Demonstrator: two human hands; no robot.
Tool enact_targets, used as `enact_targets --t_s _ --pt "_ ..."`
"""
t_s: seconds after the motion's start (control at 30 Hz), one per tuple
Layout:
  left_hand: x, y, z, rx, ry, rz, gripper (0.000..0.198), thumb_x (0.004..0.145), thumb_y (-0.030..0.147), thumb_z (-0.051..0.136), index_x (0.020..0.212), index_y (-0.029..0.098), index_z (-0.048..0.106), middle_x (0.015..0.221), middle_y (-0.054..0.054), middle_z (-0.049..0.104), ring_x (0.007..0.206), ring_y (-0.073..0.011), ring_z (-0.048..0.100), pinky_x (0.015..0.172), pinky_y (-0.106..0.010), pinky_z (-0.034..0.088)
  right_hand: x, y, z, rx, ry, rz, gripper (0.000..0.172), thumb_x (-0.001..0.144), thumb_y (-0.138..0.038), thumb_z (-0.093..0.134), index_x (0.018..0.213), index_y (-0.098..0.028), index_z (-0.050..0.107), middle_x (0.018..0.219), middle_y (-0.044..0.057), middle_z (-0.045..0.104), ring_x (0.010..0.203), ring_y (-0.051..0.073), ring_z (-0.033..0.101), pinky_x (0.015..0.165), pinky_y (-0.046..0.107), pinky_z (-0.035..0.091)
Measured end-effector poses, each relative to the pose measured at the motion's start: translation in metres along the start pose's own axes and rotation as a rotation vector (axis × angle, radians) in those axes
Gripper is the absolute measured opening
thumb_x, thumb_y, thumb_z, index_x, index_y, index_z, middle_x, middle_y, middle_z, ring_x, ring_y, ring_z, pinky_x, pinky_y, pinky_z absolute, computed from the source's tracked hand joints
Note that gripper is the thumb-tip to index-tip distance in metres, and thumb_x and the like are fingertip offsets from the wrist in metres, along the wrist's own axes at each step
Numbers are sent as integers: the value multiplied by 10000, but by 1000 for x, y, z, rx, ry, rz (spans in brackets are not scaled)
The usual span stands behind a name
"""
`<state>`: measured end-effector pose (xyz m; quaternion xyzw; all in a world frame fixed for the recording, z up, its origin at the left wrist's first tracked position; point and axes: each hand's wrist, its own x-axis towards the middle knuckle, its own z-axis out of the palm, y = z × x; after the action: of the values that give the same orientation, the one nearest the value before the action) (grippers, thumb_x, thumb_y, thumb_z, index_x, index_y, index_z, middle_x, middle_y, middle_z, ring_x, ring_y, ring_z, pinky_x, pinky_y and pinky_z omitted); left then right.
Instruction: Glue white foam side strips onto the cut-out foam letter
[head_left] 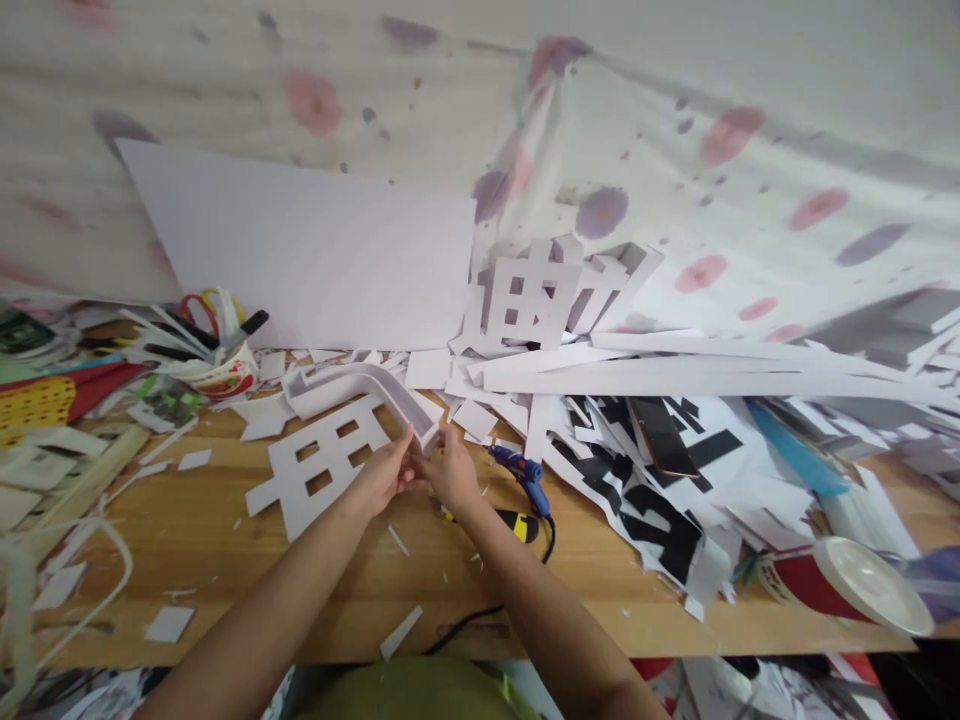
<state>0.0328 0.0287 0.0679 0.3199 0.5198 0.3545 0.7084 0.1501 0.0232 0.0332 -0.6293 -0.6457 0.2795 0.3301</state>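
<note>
Pinched between both grips, my left hand (385,472) and right hand (452,472), is the near end of the bent strip (352,382), held over the flat cut-out (311,475) in the middle of the tabletop (210,545). I judge the strip shaped but not yet joined to it; the glue gun (526,480) lies idle just right.

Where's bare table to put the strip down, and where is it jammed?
Bare wood lies this side of the white cut-out letter, left of the left hand. A smaller patch sits right of the glue gun, before the black-and-white sheets. The back edge and right end are crowded with paper strips.
</note>
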Motion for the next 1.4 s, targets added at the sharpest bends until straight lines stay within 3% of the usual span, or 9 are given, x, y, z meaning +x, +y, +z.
enact_targets --t_s 0.1,0.17,0.27,0.33,0.43,0.6,0.8,1.2,1.4 --pt "-1 -6 -2 -3 -23 -42 298 758 433 579 805 140 572 602 18 586 420 -66 502 563 -262 502 8 14 11 -117 30 30 275 733 -259 602 962 -147 497 955 120 598 937 255 531 802 375 415" --pt "-6 -6 -9 213 -9 20 289 737 373 606 919 148 592 697 1 621 435 -78 524 547 -258 485 11 21 15 -172 43 16 242 737 -247 598 936 -144 505 950 121 589 943 256 514 821 376 404" --pt "-9 -4 -24 677 184 251 412 707 361 617 1074 179 578 802 -25 647 517 -118 559 582 -276 479 12 27 17 -193 70 -6 286 711 -229 624 959 -149 504 971 115 579 946 254 505 831 380 400" --pt "-3 -1 -32 932 249 496 421 720 331 589 1120 203 561 1021 -69 625 743 -172 602 724 -324 488 11 28 17 -166 89 -15 324 696 -227 640 980 -158 500 984 108 576 946 247 508 826 377 406" --pt "15 7 -33 1243 122 794 476 704 239 603 1174 209 531 1274 -97 495 1141 -259 458 970 -425 365 11 28 16 -126 70 -7 310 693 -212 642 966 -159 506 958 97 587 929 232 528 805 357 420" --pt "48 29 -19 1544 -222 880 559 651 172 673 1190 198 525 1292 -107 491 1235 -270 358 1052 -464 243 13 30 15 -143 53 7 282 715 -213 631 967 -160 516 940 95 606 916 233 556 780 350 428" --pt "63 39 -21 1496 -414 849 436 690 92 610 1103 232 591 1177 -71 579 1142 -222 462 1017 -440 297 16 35 20 -209 80 -23 299 774 -345 605 979 -144 523 939 114 621 893 238 567 766 344 431" --pt "71 34 -24 1425 -425 890 455 684 69 595 1096 260 616 1089 -63 603 1091 -232 481 979 -439 331 19 29 15 -284 30 2 320 773 -406 608 921 -133 534 874 119 630 844 238 581 736 326 432" --pt "70 31 -26 1450 -395 853 499 683 74 587 1152 244 575 1194 -79 567 1170 -239 443 1010 -449 322 21 27 10 -319 2 -30 302 768 -354 621 952 -130 536 897 124 634 872 243 581 794 353 424"
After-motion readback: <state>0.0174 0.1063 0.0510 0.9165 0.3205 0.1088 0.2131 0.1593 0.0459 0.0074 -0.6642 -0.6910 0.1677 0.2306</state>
